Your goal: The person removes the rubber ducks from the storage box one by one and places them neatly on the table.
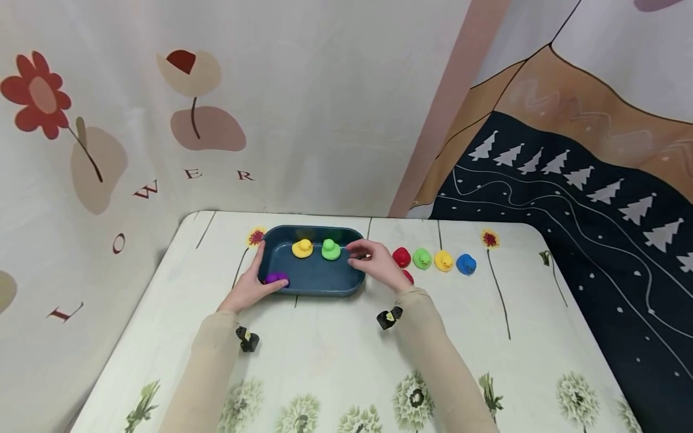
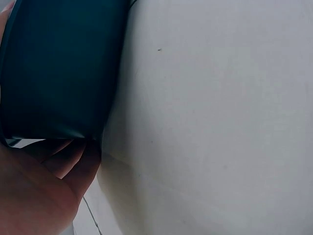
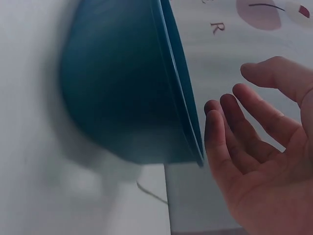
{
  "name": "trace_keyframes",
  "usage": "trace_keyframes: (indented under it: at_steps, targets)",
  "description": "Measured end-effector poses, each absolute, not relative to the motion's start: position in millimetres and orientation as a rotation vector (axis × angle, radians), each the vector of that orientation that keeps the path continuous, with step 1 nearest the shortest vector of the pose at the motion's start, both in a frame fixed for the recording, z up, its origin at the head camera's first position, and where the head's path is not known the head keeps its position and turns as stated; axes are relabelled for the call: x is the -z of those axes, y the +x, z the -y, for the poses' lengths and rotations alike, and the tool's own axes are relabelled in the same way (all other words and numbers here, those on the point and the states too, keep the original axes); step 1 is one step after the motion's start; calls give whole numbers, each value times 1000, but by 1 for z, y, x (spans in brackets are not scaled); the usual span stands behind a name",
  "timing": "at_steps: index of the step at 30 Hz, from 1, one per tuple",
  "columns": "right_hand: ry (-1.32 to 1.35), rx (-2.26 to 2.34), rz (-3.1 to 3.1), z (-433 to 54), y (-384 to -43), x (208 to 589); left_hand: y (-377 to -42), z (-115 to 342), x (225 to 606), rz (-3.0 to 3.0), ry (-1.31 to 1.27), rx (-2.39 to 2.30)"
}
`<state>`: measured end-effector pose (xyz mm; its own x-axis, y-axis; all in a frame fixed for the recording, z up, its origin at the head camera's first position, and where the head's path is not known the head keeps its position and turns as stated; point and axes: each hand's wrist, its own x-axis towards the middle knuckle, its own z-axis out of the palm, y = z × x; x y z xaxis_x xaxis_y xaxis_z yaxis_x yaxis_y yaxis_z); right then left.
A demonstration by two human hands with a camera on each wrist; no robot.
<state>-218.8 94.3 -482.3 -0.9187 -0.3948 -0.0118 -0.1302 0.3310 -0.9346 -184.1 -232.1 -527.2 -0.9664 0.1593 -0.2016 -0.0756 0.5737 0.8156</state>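
Note:
A dark blue tray sits on the table, holding a yellow rubber duck, a green rubber duck and a purple duck. My left hand grips the tray's left end, its thumb at the front rim beside the purple duck, which it partly hides. In the left wrist view, fingers lie along the tray's outer end wall. Over the right rim, my right hand hovers with loosely bent fingers and nothing between thumb and fingertips; the right wrist view shows this hand beside the rim.
Right of the tray stand a red duck, a light green duck, a yellow duck and a blue duck. Another red duck is partly hidden by the right hand. A printed cloth covers the table.

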Motion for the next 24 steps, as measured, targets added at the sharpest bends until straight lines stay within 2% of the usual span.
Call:
trace_keyframes:
  at_steps: [24]
  targets:
    - [-437, 1510, -2395, -43, -254, 489, -184, 232, 527, -2566, 85, -1343]
